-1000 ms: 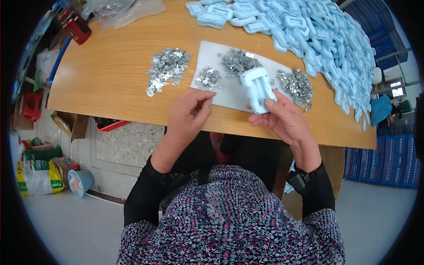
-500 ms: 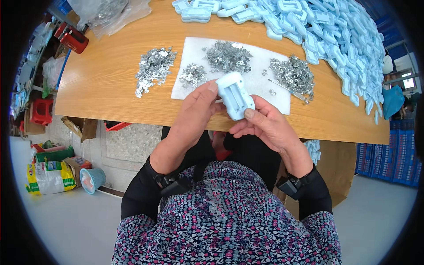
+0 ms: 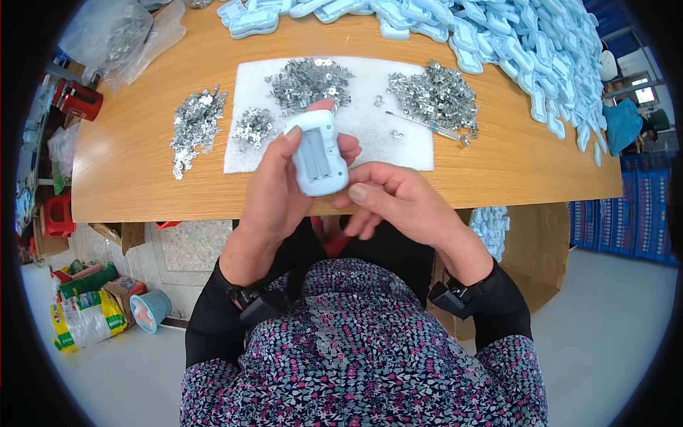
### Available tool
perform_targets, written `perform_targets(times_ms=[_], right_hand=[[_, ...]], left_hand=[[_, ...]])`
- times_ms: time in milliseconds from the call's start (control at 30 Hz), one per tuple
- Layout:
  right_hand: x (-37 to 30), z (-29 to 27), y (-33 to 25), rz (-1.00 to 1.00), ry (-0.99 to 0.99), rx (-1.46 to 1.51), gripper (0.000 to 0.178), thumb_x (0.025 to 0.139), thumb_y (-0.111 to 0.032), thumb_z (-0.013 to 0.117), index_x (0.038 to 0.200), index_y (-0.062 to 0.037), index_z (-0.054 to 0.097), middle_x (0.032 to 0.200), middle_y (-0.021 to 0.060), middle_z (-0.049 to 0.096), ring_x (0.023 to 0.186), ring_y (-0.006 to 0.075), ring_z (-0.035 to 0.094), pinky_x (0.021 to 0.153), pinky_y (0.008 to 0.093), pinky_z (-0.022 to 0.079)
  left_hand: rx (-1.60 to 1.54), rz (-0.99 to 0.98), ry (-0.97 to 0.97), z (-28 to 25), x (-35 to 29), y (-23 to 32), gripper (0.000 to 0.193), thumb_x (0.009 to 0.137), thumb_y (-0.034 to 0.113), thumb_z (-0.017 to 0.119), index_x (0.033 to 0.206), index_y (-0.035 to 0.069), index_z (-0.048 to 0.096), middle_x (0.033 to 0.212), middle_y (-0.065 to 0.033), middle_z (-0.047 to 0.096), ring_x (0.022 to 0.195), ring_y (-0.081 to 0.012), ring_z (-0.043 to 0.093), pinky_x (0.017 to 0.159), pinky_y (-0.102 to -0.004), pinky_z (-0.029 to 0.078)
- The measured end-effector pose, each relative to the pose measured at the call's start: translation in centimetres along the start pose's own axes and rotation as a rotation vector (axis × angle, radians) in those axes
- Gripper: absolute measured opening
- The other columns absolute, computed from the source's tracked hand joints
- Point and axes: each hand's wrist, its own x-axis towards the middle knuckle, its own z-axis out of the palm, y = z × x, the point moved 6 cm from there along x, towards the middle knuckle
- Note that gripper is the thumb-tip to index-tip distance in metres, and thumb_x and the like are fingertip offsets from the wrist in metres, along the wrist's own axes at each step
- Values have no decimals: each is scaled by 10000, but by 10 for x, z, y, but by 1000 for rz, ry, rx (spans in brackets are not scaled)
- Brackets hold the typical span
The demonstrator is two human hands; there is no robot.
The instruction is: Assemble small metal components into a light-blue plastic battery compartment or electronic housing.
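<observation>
A light blue plastic battery casing (image 3: 331,186) with a long two-slot compartment facing up is in my left hand (image 3: 270,188). The left thumb lies along its near-left edge, and the fingers wrap behind it and show past its top and right side. Just right of the casing, my right hand (image 3: 402,203) has loosely curled, parted fingers, with its thumb near the index finger and nothing visible in it. Both hands are above the table's front edge. Beyond them, a white foam sheet (image 3: 405,153) carries heaps of small metal clips (image 3: 309,84).
Another heap of metal pieces (image 3: 199,124) sits left of the sheet. A thin screwdriver-like tool (image 3: 441,132) lies by the right-hand clip heap (image 3: 437,96). Many blue casings (image 3: 512,50) pile up at the far right. A clear plastic bag (image 3: 117,35) rests far left.
The view has shifted, so the table things appear further left. The casing has turned more upright in my left hand. My right hand has let go of its lower right corner.
</observation>
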Motion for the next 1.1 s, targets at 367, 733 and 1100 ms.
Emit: perform_targets(times_ms=[367,733,1100], right_hand=[[4,-74,-41,-512,701,-1248,150,893,-129,663,1017,-56,707,983,149,698,911,360,667,803,413,533],[7,-34,-47,-514,569,-920,119,859,-107,726,972,-69,728,890,49,676,807,191,654,725,302,508],[10,5,-53,-602,402,-977,138,893,-93,686,997,-7,715,901,108,673,808,246,664,722,324,512]], left_hand=[[-174,-95,-6,-10,-3,-10,606,1059,450,325,1545,88,328,1092,-140,659,991,-251,673,872,-435,573],[-29,-117,115,4,-11,1,594,932,134,660,1475,74,428,1035,-70,651,958,-170,656,816,-351,560],[-65,-3,70,-1,-8,8,570,877,21,694,1395,-4,459,1009,-99,658,861,-173,676,784,-303,571]])
